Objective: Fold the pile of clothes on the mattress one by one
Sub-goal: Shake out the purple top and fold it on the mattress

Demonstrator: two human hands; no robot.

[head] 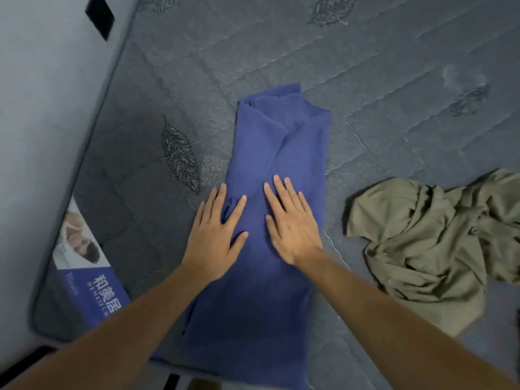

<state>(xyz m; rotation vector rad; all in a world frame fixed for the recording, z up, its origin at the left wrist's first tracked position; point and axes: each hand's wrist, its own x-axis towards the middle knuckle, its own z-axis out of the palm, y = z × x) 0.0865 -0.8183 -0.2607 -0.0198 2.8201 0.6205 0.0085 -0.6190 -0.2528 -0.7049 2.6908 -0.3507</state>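
Lying open beyond the blue garment (278, 170): bare grey mattress (394, 80). Crowding the right side, well apart from the blue cloth: a crumpled olive garment (427, 243). Hemming in the left: the mattress edge and printed label (92, 274)

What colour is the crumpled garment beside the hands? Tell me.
Olive green garment, seen in the head view.

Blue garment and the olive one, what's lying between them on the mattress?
Nothing: in the head view only bare quilted mattress separates the blue garment from the crumpled olive garment.

Blue garment (277, 153) lies lengthwise, apparently folded; olive garment (430, 243) crumpled beside.
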